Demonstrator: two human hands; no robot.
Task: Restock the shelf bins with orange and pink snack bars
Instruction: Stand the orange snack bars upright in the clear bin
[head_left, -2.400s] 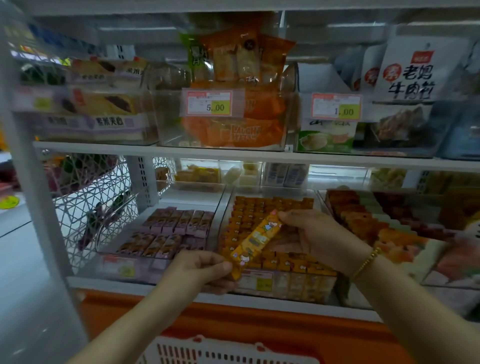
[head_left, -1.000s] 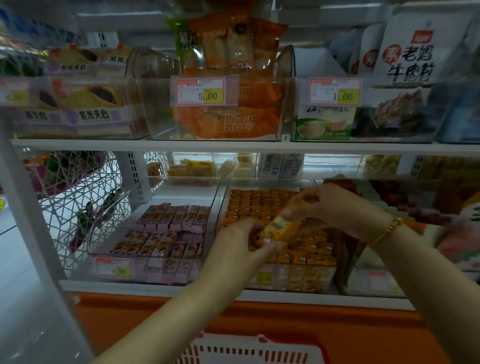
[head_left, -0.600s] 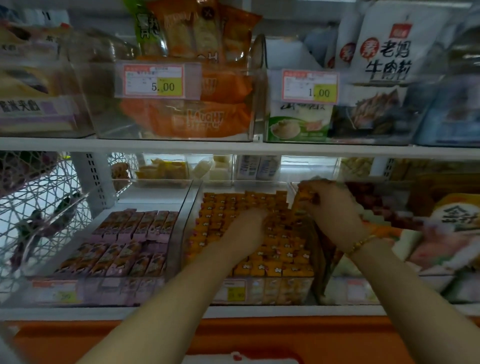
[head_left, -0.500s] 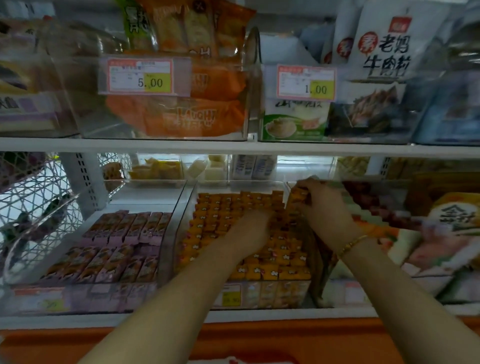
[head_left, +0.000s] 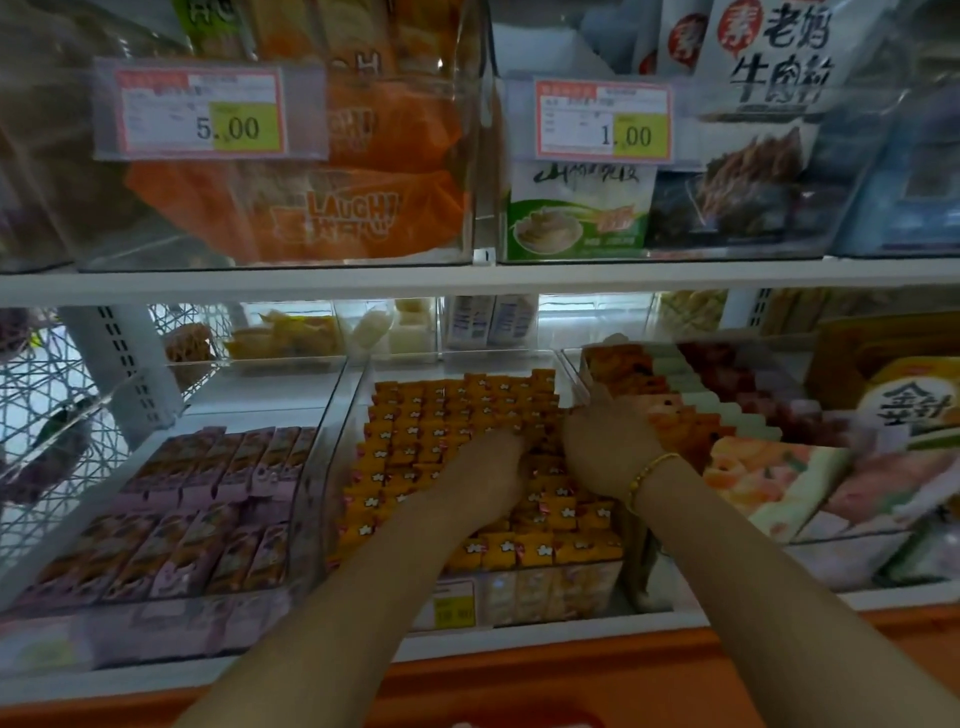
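- A moment ago both hands held one orange bar in the air over the front of the orange bin. Now both hands are down inside the bin, and that single bar can no longer be told apart from the rows.
- The orange bin (head_left: 550, 592) is a clear plastic tray on the lower shelf. It is packed with orange snack bars (head_left: 441, 415) standing on end in tight rows.
- The left hand (head_left: 483, 473) lies palm down on the bars near the middle of the orange bin. Its fingers point towards the back, and their tips are lost among the wrappers. Whether they pinch a bar cannot be told.
- The right hand (head_left: 605, 441) is just beside the left hand, by the right wall of the orange bin. Its fingers bend down into the rows and are hidden, so its grip cannot be told either.
- A gold bracelet (head_left: 649, 470) sits on the right wrist.
- A yellow price label (head_left: 454, 605) is on the front wall of the orange bin.
- Touching the left side of the orange bin is a second clear bin (head_left: 156, 634) with pink snack bars (head_left: 208, 499) in two blocks. The space behind them is bare.
- To the right of the orange bin is a bin of mixed packets (head_left: 675, 415) in orange, green and red.
- Above the orange bin, the upper shelf (head_left: 467, 283) holds orange bags (head_left: 322, 213) behind a tag reading 5.00 (head_left: 200, 111).
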